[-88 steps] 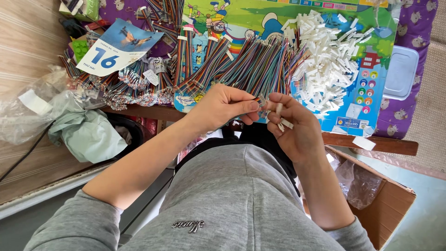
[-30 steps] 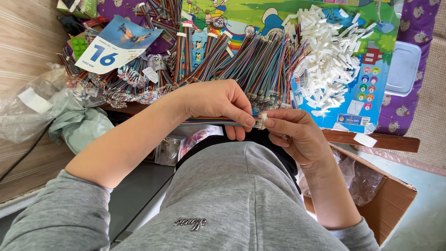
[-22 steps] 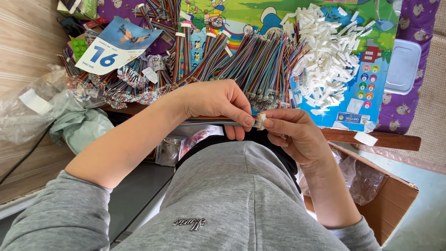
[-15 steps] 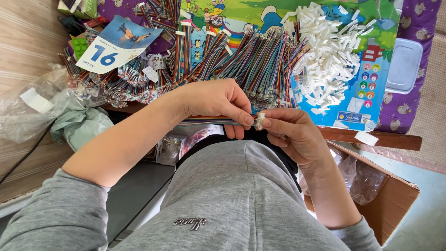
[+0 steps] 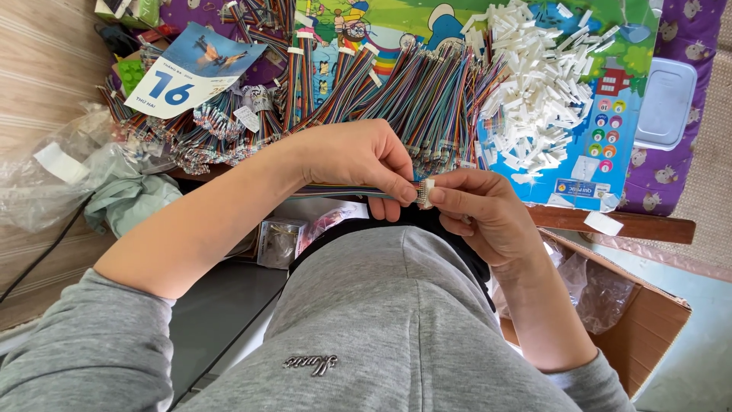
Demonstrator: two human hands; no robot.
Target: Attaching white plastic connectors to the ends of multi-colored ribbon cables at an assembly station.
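My left hand (image 5: 364,162) pinches the end of a flat multicoloured ribbon cable (image 5: 335,191) that runs out to the left under my palm. My right hand (image 5: 480,214) holds a small white plastic connector (image 5: 427,193) at the cable's end, between thumb and forefinger. Both hands meet just in front of the table's near edge, above my lap. Behind them lies a big heap of the same multicoloured cables (image 5: 427,91) and a pile of white connectors (image 5: 541,84).
A colourful cartoon mat (image 5: 396,23) covers the low table. A calendar sheet (image 5: 187,72) lies at back left, a clear plastic box (image 5: 665,103) at right. Crumpled plastic bags (image 5: 84,183) sit at left, an open cardboard box (image 5: 633,320) at lower right.
About three seconds ago my hands were apart with loose pieces in the right one; since then they have come together at the cable's end and barely moved in the last second.
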